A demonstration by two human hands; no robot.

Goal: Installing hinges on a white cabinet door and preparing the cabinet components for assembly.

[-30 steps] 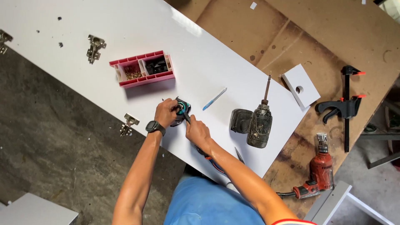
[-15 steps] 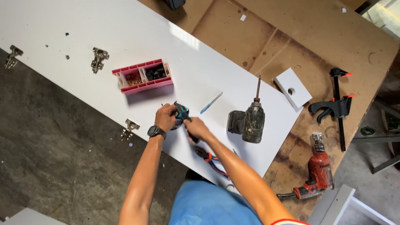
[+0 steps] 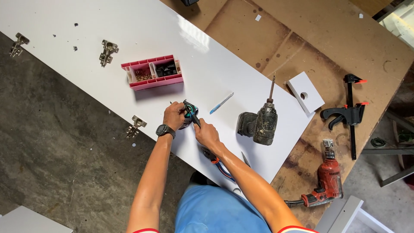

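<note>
While the left hand [image 3: 174,115] wraps tight around a small teal-and-black gadget [image 3: 189,117] on the white board [image 3: 86,39], just below the red parts box [image 3: 153,72], the right hand [image 3: 207,134] sits right beside it, pinching a thin dark tool [image 3: 192,115] whose long axis slants up and away from the fingers across the gadget's top. Both forearms reach up from the near edge of the board and meet at the gadget, wrists low, the left one wearing a dark watch [image 3: 165,130]. A grimy cordless drill [image 3: 261,123] lies well right of the box, a blue pen [image 3: 221,103] between them.
</note>
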